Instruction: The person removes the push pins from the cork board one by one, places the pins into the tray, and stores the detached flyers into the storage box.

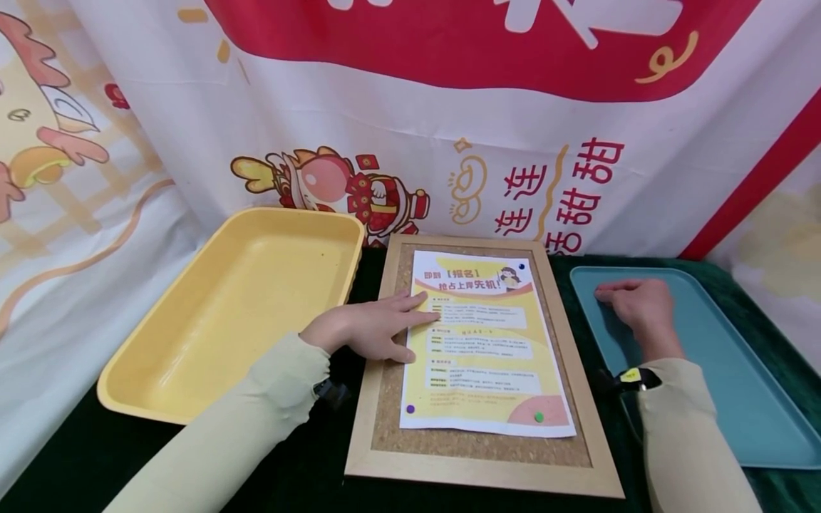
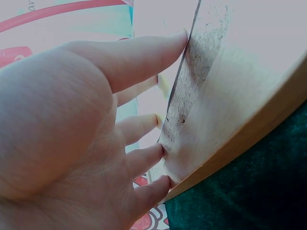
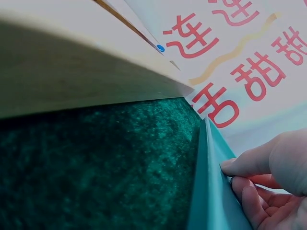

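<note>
A yellow and white printed sheet (image 1: pixel 477 356) lies on a wood-framed corkboard (image 1: pixel 500 452). Pushpins sit at its top right (image 1: pixel 522 266), bottom left (image 1: pixel 410 409) and bottom right (image 1: pixel 539 417). My left hand (image 1: pixel 378 328) rests with spread fingers on the sheet's left edge; in the left wrist view its thumb (image 2: pixel 148 57) touches the paper's border. Over the far left part of the blue tray (image 1: pixel 725 370), my right hand (image 1: pixel 641 313) has curled fingers. Thumb and index pinch a small dark thing (image 3: pixel 232 180), apparently a pushpin, mostly hidden by the fingers.
A deep yellow tray (image 1: pixel 256 285) stands left of the corkboard. Dark green cloth (image 1: pixel 288 470) covers the table. Behind everything hangs a printed white and red fabric backdrop (image 1: pixel 398 100), close to the far edges of the board and trays.
</note>
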`<state>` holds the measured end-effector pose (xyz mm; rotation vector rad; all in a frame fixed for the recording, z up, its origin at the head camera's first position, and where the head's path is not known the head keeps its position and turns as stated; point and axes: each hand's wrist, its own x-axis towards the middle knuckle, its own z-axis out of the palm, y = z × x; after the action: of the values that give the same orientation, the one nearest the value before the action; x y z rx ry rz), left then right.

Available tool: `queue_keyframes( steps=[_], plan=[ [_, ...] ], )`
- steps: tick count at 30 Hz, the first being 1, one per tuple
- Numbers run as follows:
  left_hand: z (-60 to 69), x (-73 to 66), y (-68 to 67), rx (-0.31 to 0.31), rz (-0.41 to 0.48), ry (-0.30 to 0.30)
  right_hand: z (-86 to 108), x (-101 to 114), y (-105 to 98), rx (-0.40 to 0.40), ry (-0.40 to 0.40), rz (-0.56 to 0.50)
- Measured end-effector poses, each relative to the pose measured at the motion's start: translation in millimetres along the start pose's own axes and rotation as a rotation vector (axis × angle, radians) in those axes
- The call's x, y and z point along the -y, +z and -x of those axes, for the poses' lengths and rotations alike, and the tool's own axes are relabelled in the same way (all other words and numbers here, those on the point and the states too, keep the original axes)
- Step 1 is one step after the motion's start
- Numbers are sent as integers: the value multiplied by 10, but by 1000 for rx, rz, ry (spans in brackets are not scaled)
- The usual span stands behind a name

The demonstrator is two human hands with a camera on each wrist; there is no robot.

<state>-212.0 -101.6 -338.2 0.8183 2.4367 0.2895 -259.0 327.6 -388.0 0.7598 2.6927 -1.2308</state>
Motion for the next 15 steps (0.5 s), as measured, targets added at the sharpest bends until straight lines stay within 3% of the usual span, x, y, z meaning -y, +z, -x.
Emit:
queue_keyframes(
  steps=[15],
  plan=[
    [8, 2, -17, -2, 2, 19, 19, 15, -3, -5, 8, -17]
  ],
)
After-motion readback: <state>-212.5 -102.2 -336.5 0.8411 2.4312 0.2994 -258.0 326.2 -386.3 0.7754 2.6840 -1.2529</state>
